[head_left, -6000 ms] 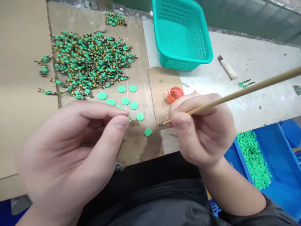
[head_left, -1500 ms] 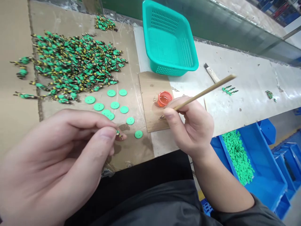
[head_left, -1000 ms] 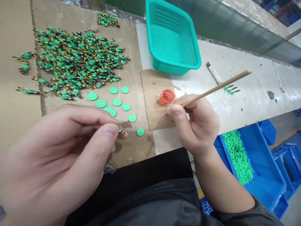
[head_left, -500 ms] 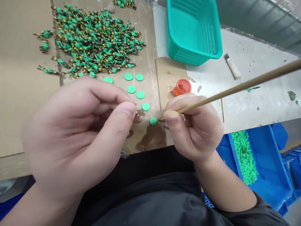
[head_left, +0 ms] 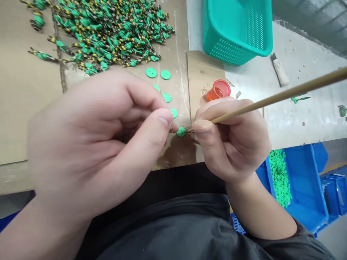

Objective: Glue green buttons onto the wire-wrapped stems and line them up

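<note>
My left hand (head_left: 108, 137) is closed in a pinch, thumb against forefinger. A small yellow-and-dark piece (head_left: 171, 129) peeks out at its fingertips, mostly hidden by them. In my right hand (head_left: 230, 141) is a thin wooden stick (head_left: 260, 104), gripped like a pen near its lower end. Its dark tip reaches the right edge of a flat green disc (head_left: 180, 131) on the table; whether they touch I cannot tell. More green discs with small holes, such as this upper disc (head_left: 151, 72), lie behind my fingers, some partly covered by my left hand.
A heap of small green, black and yellow pieces (head_left: 114, 32) spreads over the cardboard at the back left. Behind my right hand stands a small red cup (head_left: 221, 88) with liquid. Farther back are a turquoise basket (head_left: 235, 52) and a whitish tube (head_left: 280, 72). Blue bins (head_left: 306, 180) sit below right.
The view has shifted a little. My left hand has come closer to the nearest disc and covers more of the others. The stick's tip has moved from beside that disc to its edge.
</note>
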{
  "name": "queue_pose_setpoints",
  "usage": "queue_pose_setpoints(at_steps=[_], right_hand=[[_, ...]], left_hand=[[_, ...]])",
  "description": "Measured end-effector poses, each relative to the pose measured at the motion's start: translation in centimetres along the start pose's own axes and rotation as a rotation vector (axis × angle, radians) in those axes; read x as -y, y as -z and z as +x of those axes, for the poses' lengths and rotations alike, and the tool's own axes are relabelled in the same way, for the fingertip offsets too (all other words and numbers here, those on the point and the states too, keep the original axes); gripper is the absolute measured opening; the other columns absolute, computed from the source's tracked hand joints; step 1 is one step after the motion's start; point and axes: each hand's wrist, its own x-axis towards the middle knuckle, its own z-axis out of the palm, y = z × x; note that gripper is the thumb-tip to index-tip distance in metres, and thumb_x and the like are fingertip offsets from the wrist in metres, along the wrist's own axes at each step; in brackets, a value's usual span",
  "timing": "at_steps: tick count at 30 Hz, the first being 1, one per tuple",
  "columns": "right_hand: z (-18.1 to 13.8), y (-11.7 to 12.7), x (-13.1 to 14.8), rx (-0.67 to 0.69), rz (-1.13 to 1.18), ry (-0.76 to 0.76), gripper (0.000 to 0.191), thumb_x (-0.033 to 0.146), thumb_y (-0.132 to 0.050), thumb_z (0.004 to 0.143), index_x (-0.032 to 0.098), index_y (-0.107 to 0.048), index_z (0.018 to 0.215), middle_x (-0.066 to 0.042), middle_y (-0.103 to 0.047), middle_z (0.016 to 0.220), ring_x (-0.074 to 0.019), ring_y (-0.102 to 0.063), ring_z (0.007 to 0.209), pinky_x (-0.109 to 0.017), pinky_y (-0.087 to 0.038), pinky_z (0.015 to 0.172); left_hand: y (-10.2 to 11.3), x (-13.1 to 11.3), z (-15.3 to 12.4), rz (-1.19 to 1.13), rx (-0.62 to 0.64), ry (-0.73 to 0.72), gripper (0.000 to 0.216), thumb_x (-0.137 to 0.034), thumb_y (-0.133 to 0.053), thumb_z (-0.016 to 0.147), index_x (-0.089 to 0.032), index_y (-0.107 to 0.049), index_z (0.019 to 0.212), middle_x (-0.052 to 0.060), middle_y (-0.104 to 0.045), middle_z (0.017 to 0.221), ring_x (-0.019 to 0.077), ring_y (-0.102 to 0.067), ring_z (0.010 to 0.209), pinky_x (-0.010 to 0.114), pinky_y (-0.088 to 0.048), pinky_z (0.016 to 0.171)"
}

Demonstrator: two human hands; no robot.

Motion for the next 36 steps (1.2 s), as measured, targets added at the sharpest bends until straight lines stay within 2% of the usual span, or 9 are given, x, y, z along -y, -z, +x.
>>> queue_pose_setpoints(at_steps=[2,6,10,14,22,28,30,34,36], right_hand=[[-0.3,0.0,-0.1,-0.003,0.011,-0.025,0.017,0.029,-0.073,0.114,0.03,-0.065,0.1,0.0,-0.068,0.089,-0.0175,-0.068,0.076,-0.035,-0.061,0.07],[-0.8,0.1,-0.4,0.024,-0.006,-0.084,0.012,0.031,-0.075,0.113,0.031,-0.068,0.104,-0.002,-0.07,0.095,-0.019,-0.071,0.079,-0.037,-0.067,0.076],[-0.6,0.2,-0.1,0.029,-0.009,-0.109,0.009,0.034,-0.074,0.115,0.031,-0.07,0.108,-0.002,-0.072,0.096,-0.0195,-0.073,0.082,-0.037,-0.07,0.079],[-0.2,0.3,0.2,0.001,0.013,-0.049,0.009,0.033,-0.065,0.119,0.032,-0.071,0.113,-0.001,-0.073,0.095,-0.0178,-0.073,0.081,-0.035,-0.07,0.08],[-0.8,0.4,-0.6,0.04,-0.107,-0.029,0.005,0.034,-0.071,0.114,0.032,-0.069,0.11,-0.004,-0.072,0.096,-0.0223,-0.073,0.084,-0.039,-0.069,0.079],[-0.1,1.0,0.7,0.122,-0.079,-0.148,0.008,0.031,-0.074,0.115,0.03,-0.071,0.108,-0.002,-0.074,0.1,-0.0206,-0.074,0.09,-0.04,-0.068,0.087],[0.1,0.8,0.8,0.065,-0.055,-0.124,0.009,0.028,-0.071,0.117,0.028,-0.072,0.107,-0.001,-0.075,0.1,-0.0182,-0.074,0.088,-0.037,-0.067,0.086],[-0.1,0.4,0.2,-0.172,0.101,0.003,0.008,0.026,-0.071,0.114,0.029,-0.071,0.107,0.0,-0.072,0.088,-0.0167,-0.067,0.073,-0.036,-0.058,0.069],[-0.3,0.6,0.2,-0.16,0.096,-0.112,0.009,0.034,-0.07,0.115,0.031,-0.068,0.107,0.0,-0.07,0.089,-0.0173,-0.067,0.074,-0.038,-0.057,0.07]], left_hand=[[0.0,0.1,-0.1,0.038,0.073,0.007,0.018,-0.046,-0.067,0.116,-0.037,-0.077,0.105,-0.006,-0.072,0.079,0.0107,-0.062,0.054,0.036,-0.048,0.046],[-0.2,0.5,-0.1,0.102,0.094,-0.053,0.012,-0.04,-0.07,0.113,-0.036,-0.076,0.103,-0.007,-0.082,0.093,0.0132,-0.075,0.071,0.038,-0.052,0.054],[-0.5,0.6,0.2,0.181,0.109,-0.112,0.007,-0.036,-0.071,0.11,-0.036,-0.075,0.106,-0.012,-0.077,0.082,0.0094,-0.07,0.064,0.035,-0.046,0.052],[-0.6,0.6,0.4,0.235,0.081,-0.164,0.009,-0.037,-0.071,0.11,-0.033,-0.073,0.102,-0.015,-0.071,0.074,0.0059,-0.063,0.058,0.03,-0.044,0.054],[-0.5,0.7,0.5,0.214,0.113,-0.148,0.005,-0.035,-0.073,0.109,-0.035,-0.075,0.105,-0.011,-0.075,0.078,0.0109,-0.066,0.062,0.036,-0.045,0.052],[-0.6,0.5,0.5,0.204,0.114,-0.147,0.009,-0.037,-0.071,0.11,-0.034,-0.074,0.102,-0.012,-0.075,0.077,0.0097,-0.065,0.06,0.035,-0.044,0.051],[-0.6,0.5,0.5,0.211,0.106,-0.167,0.008,-0.035,-0.072,0.11,-0.033,-0.075,0.102,-0.013,-0.074,0.076,0.0068,-0.063,0.059,0.032,-0.043,0.052],[-0.4,0.7,0.4,0.192,0.124,-0.139,0.008,-0.034,-0.071,0.11,-0.033,-0.075,0.104,-0.012,-0.071,0.076,0.0052,-0.061,0.058,0.029,-0.043,0.051],[-0.4,0.7,0.2,0.165,0.108,-0.084,0.008,-0.036,-0.072,0.11,-0.033,-0.078,0.104,-0.01,-0.076,0.079,0.0074,-0.065,0.061,0.03,-0.045,0.052]])
